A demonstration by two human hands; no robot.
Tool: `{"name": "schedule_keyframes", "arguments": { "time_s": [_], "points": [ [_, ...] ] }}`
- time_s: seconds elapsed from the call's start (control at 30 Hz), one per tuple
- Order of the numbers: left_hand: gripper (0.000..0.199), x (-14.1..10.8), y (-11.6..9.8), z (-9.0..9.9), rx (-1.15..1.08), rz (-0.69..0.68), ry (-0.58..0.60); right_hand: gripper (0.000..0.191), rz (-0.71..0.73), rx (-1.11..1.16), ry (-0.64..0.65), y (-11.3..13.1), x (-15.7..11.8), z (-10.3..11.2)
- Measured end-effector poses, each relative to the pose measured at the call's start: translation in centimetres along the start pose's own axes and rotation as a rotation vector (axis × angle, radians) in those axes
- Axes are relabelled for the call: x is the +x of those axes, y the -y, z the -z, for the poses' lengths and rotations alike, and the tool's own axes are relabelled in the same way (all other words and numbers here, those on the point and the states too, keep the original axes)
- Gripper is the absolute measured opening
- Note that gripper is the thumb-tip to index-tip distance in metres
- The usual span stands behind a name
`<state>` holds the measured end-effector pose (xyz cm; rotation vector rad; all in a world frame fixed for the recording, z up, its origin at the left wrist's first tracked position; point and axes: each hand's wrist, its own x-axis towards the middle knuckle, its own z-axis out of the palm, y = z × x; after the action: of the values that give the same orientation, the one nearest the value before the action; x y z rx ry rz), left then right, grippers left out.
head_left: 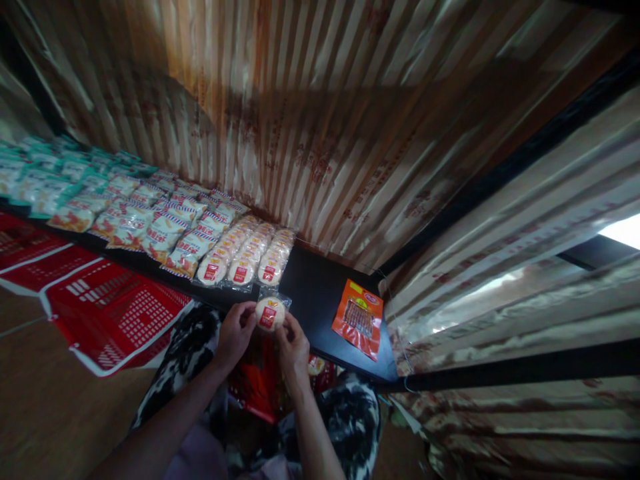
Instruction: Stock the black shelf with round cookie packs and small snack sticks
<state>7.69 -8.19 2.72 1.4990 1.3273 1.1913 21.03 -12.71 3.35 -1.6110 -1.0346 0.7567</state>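
Observation:
Between my two hands, at the shelf's front edge, is a round white rice cracker in a clear wrapper with a red label (270, 315). My left hand (237, 333) pinches its left side. The fingers of my right hand (293, 343) grip its lower right side. Just beyond it, three overlapping rows of the same wrapped crackers (241, 272) lie on the black shelf (310, 287), their front packs facing me. The cracker in my hands is apart from the nearest row.
Left of the crackers lie white-and-orange snack bags (163, 233), then green bags (45, 177). An orange packet (359, 319) rests at the shelf's right end. Red printed sheeting (115, 313) hangs along the front. A red basket (260, 383) sits between my knees. Corrugated sheeting (300, 113) stands behind.

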Motion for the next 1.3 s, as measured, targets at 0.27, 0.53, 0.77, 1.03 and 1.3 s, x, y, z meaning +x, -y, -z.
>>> {"name": "schedule_keyframes", "arguments": {
  "time_s": [0.27,0.53,0.77,1.03,1.3],
  "points": [
    [0.024,1.6,-0.3,-0.2,0.033,-0.018,0.023,0.043,0.045,-0.093,-0.056,0.5,2.0,-0.6],
    [0.023,3.0,0.4,-0.9,0.022,-0.062,-0.009,0.041,0.060,-0.183,-0.079,0.3,3.5,-1.5],
    [0.024,4.0,0.9,-1.3,0.115,-0.115,0.000,0.042,0.076,-0.244,-0.126,0.2,4.6,-2.1],
    [0.030,4.4,1.9,-1.8,0.289,-0.253,-0.053,0.040,0.132,-0.291,-0.159,0.1,5.7,-2.3],
    [0.030,5.5,1.2,-1.4,0.419,-0.338,-0.073,0.038,0.177,-0.309,-0.174,0.1,6.8,-2.8]
  ]
}}
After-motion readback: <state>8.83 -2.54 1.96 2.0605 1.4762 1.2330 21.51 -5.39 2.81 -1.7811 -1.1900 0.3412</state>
